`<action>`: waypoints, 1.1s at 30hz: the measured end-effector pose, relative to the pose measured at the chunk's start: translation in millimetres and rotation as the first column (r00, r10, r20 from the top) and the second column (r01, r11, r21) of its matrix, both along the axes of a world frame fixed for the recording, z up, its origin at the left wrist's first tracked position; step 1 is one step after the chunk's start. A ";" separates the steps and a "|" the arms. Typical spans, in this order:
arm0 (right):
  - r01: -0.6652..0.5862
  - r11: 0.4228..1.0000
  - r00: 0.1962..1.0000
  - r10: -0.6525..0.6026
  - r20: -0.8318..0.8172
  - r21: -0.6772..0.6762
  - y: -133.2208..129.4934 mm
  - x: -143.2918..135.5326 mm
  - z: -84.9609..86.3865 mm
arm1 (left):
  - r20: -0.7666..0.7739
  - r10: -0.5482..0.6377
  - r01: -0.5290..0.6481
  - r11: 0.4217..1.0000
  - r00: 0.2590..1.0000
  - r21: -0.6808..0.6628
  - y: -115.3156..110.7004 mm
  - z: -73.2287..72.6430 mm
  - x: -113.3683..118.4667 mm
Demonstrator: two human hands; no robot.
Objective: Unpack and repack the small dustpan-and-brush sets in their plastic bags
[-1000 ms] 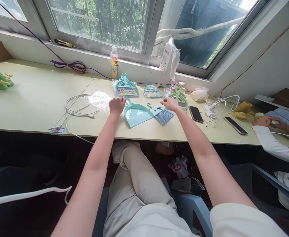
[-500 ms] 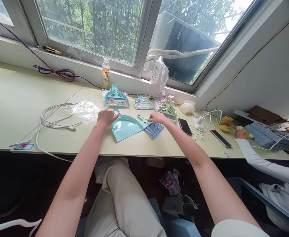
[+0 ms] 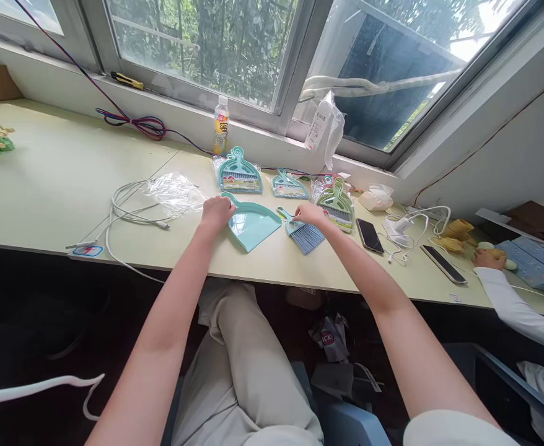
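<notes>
Parts, since the earlier frame, the mint-green plastic dustpan (image 3: 253,224) from the fan-shaped mint-green hand brush with blue-grey bristles (image 3: 305,238), leaving both just beside each other on the pale-yellow tabletop (image 3: 272,265). Pinches dustpan's handle with left hand (image 3: 217,212), brush near its handle with right hand (image 3: 310,214). Seems to be positioning both; calls next for steady holds.

Dustpan (image 3: 254,227), pale aqua throughout. Brush (image 3: 303,234): aqua handle (image 3: 285,216), blue-grey bristles (image 3: 308,240). Tabletop (image 3: 67,173), pale creamy yellow. Left packaged set (image 3: 239,172), aqua; right packaged set (image 3: 336,205), olive green with some red. Bottle (image 3: 221,133): white cap (image 3: 223,100), yellow, pink and black on the label (image 3: 222,121). Wire bundle (image 3: 147,127), red and blue. Trousers (image 3: 253,353), beige.
</notes>
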State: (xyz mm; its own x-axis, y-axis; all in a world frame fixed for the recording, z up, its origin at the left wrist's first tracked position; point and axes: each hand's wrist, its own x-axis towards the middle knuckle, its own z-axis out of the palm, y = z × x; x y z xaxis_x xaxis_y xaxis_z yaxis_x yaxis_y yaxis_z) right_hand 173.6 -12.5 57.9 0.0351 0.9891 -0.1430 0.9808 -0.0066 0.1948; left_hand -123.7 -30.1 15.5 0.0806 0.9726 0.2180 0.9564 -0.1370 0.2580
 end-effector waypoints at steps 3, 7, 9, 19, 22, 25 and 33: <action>-0.046 0.999 0.999 0.046 -0.008 0.023 -2.0 0.8 -2.7 | 0.028 -0.004 0.004 1.000 1.000 0.001 -1.7 -0.3 0.6; -0.053 0.998 0.997 0.054 -0.058 0.016 -2.1 -1.6 -1.0 | 0.024 -0.012 0.011 1.000 1.000 0.004 -1.3 -1.4 1.4; -0.039 0.999 0.996 0.039 -0.083 0.002 -3.7 -3.0 1.7 | 0.020 -0.014 0.014 1.000 1.000 0.000 -0.3 -1.9 1.1; 0.043 0.999 0.997 -0.042 -0.071 0.010 -19.0 -10.2 -1.0 | 0.000 -0.012 0.012 1.000 1.000 -0.010 -2.4 1.5 0.2; 0.066 0.997 0.968 -0.053 -0.245 0.045 -18.0 -10.1 18.4 | 0.028 -0.004 0.004 1.000 1.000 -0.010 -4.2 2.6 0.9; -0.008 1.000 0.915 0.014 -0.403 0.015 -20.1 -25.7 37.0 | 0.121 -0.112 0.120 0.991 0.986 -0.064 -3.3 1.1 2.2; -0.188 0.980 0.949 0.198 -0.244 0.063 -24.8 -100.6 13.1 | 0.069 -0.304 0.284 0.936 0.950 0.206 2.8 -7.3 -8.0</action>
